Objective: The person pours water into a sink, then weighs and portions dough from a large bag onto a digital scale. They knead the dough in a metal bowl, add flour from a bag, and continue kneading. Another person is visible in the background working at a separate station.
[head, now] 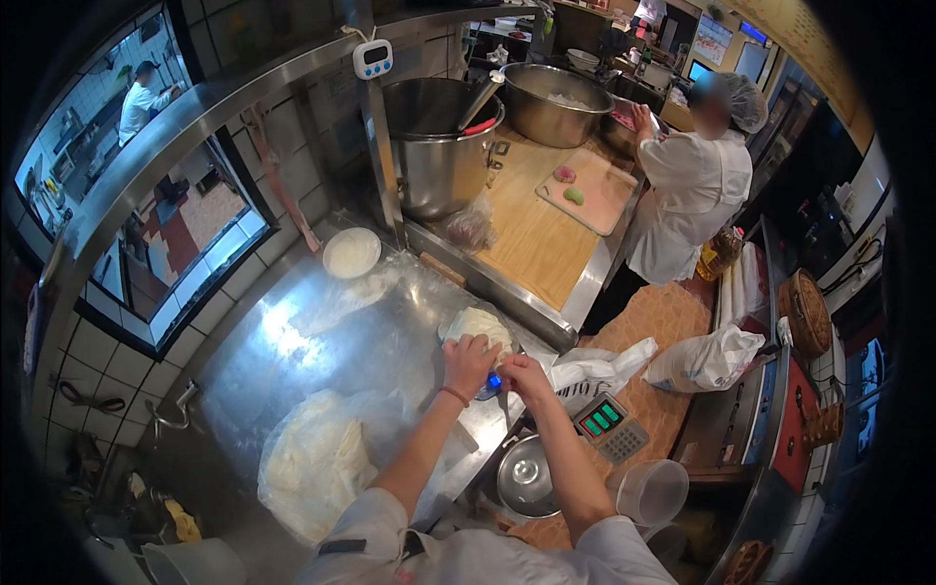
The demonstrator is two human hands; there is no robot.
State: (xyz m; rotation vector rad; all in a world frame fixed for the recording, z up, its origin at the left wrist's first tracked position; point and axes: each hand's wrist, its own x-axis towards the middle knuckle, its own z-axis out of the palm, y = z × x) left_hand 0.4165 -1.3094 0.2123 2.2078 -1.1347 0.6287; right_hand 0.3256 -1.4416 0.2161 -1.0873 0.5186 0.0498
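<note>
A pale lump of dough [477,323] rests on a pan at the right side of the steel worktop [292,365]. My left hand [468,365] lies over its near side with the fingers curled onto it. Beside it, my right hand [523,376] has its fingertips drawn together at the dough's near right edge; what is between them is hidden. A small blue lit part [494,381] shows just below my hands. Left of my forearms sits a much larger mass of dough [322,457] under clear plastic sheeting. A digital scale display [610,428] with lit digits stands to the right.
A white bowl of flour [352,253] stands at the back. Beyond it are a deep steel pot [439,175] and a wooden board [523,248]. A co-worker [691,175] stands at the far right counter. Near my right forearm are a lidded pot [528,479] and a clear plastic container [651,491].
</note>
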